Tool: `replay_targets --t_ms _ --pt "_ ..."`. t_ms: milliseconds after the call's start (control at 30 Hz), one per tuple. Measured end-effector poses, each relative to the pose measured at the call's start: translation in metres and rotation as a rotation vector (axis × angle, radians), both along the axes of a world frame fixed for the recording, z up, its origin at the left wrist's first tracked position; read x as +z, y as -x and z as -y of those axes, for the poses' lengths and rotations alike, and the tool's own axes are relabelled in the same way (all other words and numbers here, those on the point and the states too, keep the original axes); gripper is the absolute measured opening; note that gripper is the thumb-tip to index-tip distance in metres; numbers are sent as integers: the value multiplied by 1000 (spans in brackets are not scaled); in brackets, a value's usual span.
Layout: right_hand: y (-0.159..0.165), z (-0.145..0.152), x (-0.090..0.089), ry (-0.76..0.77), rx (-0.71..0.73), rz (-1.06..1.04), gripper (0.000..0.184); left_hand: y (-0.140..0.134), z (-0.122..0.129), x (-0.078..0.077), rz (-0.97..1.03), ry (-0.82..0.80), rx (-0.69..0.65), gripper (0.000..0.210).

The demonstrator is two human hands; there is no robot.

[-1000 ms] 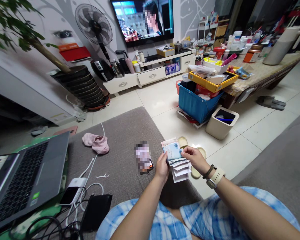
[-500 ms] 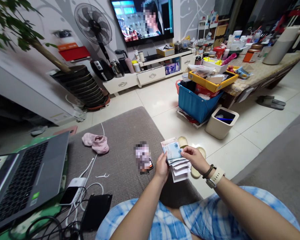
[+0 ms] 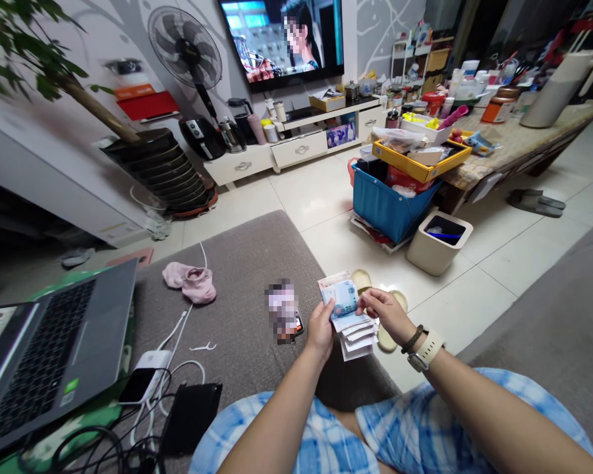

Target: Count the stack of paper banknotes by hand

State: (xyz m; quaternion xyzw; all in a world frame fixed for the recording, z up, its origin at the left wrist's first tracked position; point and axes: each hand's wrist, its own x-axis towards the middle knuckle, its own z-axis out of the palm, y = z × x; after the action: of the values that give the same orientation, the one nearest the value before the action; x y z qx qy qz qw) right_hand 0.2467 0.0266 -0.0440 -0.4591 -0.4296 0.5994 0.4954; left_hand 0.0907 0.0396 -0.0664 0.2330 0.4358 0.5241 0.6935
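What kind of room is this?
Most likely a home living room: there's a large, flat, black-framed television, a long, low, white cabinet with drawers beneath it, and a broad, grey, fabric-covered seat facing them.

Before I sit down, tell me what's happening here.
The person's left hand grips a stack of banknotes, pale paper-like layers fanned below. The right hand has its fingers at the right edge of a blue note on top. To the left, a pink cloth item lies on the grey upholstered seat, near an open laptop.
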Motion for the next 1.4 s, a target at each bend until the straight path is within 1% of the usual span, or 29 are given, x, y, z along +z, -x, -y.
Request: replay_targets --t_ms 133,300,567,700,867,1033,1200,1400 --pt "1 -1 -2 30 -1 2 37 0 0 -1 1 -13 -10 36" --pt "2 -2 -8 41 -23 -24 39 0 -1 -2 9 -22 -25 32" --pt "-1 -4 -18 31 -63 29 50 1 -1 -4 19 -12 -47 39" --pt "-2 -5 -21 25 -90 61 45 1 -1 -4 18 -16 -54 40" --pt "-2 -4 -19 20 -34 119 34 1 -1 -4 2 -10 -47 42" --pt "-2 -4 -17 18 -27 134 34 1 -1 -3 3 -13 -50 42" --pt "0 -3 -14 38 -34 103 35 0 0 0 2 -6 -51 41" --pt "0 -3 -11 34 -39 89 33 0 0 2 14 -13 -45 34"
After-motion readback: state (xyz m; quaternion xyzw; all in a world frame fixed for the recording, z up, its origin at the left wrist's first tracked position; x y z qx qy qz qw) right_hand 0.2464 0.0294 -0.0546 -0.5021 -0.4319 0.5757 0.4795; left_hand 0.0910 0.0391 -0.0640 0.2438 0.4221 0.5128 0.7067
